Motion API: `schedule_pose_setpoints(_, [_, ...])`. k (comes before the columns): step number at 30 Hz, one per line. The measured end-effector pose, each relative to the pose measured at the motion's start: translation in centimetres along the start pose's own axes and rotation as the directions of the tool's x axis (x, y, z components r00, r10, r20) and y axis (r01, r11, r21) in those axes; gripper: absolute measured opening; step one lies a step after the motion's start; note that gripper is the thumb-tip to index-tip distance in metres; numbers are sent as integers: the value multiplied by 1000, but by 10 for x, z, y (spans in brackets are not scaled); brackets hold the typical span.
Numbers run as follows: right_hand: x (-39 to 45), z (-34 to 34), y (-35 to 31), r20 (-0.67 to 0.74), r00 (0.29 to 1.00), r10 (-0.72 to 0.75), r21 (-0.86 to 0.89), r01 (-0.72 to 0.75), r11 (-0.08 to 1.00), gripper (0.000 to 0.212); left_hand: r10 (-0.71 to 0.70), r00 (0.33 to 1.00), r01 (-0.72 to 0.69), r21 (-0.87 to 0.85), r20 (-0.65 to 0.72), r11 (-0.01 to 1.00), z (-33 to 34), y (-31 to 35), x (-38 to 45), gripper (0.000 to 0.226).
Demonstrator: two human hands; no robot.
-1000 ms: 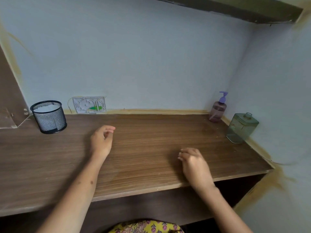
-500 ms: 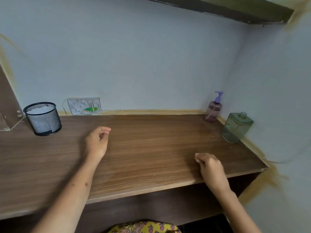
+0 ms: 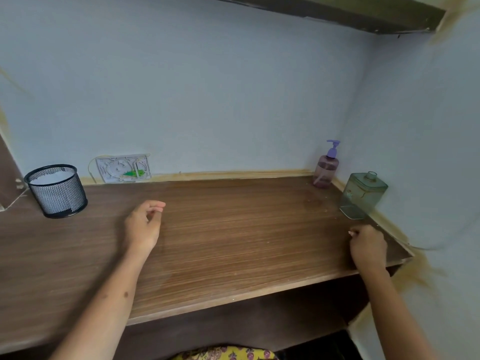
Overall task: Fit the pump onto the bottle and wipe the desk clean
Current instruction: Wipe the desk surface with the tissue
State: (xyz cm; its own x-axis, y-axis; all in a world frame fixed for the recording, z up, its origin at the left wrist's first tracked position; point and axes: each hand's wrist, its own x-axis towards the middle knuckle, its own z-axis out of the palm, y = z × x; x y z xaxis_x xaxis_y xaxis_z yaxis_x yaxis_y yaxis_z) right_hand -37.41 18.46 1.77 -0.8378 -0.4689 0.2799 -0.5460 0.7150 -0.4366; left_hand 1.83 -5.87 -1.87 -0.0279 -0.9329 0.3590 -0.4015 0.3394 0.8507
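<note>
Two bare hands rest over a long brown wood-grain desk [image 3: 233, 229] set into a pale blue alcove. The left hand [image 3: 142, 224] hovers low with its fingers loosely curled and nothing in it. The right hand [image 3: 367, 245] is closed into a loose fist near the desk's right end; something small and pale shows at its fingertips, but whether it holds a cloth or tissue cannot be told.

Ahead of the right hand and a little to its left, in the far corner, stands a translucent pink plastic bottle [image 3: 325, 172] with a purple pump [image 3: 333, 148] already seated on its neck. Just ahead of the right hand, nearer than the pink one, stands a square green-tinted clear bottle [image 3: 363, 194] with an open neck and no pump. A faint stain and pale specks mark the desk between the right hand and the two bottles.

Far to the left hand's left sits a black wire-mesh cup [image 3: 57, 190]; a white wall plate [image 3: 123, 168] lies beyond that hand.

The step in hand looks like wiping. It would go best with flat, overlapping strokes that draw the specks toward the front edge, steering clear of the bottles.
</note>
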Motion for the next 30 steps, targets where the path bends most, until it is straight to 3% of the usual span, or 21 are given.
schedule_pose_setpoints(4, [-11, 12, -27, 35, 996, -85, -44, 86, 995, 25, 1, 1000, -1, 6, 2, 1000, 2, 0, 2, 28])
schedule_pose_setpoints(7, [-41, 26, -62, 90, 948, -306, -32, 310, 950, 33, 2, 1000, -2, 20, 1, 1000, 2, 1, 3, 28])
schedule_pose_setpoints(10, [-80, 40, -97, 157, 783, -602, 116, 591, 798, 41, 6, 1000, -6, 27, 0, 1000, 2, 1, 2, 28])
schedule_pose_setpoints(13, [-101, 40, -123, 239, 625, -743, 341, 662, 667, 32, 7, 1000, -7, 14, -9, 1000, 0, -1, 2, 29])
schedule_pose_setpoints(16, [-104, 25, -136, 316, 624, -714, 597, 454, 661, 19, 11, 1000, -11, 11, -29, 1000, -2, 1, 0, 28])
schedule_pose_setpoints(18, [-102, 14, -137, 413, 665, -622, 771, 108, 628, 19, 13, 1000, -13, 9, -28, 1000, -2, 1, -1, 27])
schedule_pose_setpoints(21, [-96, 4, -130, 542, 653, -529, 841, -417, 346, 23, 19, 1000, -19, 18, -19, 1000, -1, 0, -2, 26])
schedule_pose_setpoints(24, [-88, -1, -120, 591, 656, -470, 789, -591, 167, 26, 44, 999, -43, 26, -21, 999, -2, 2, -4, 27])
schedule_pose_setpoints(26, [-81, -4, -111, 576, 699, -424, 811, -554, 188, 25, 68, 998, -68, 34, -14, 997, -2, 3, -7, 29])
schedule_pose_setpoints(27, [-78, -6, -105, 548, 736, -397, 837, -485, 255, 23, 79, 997, -79, 38, -10, 996, -2, 4, -8, 31])
schedule_pose_setpoints(30, [-64, -8, -86, 340, 891, -300, 758, -71, 648, 20, 113, 994, -112, 60, -5, 992, -4, 8, -13, 33])
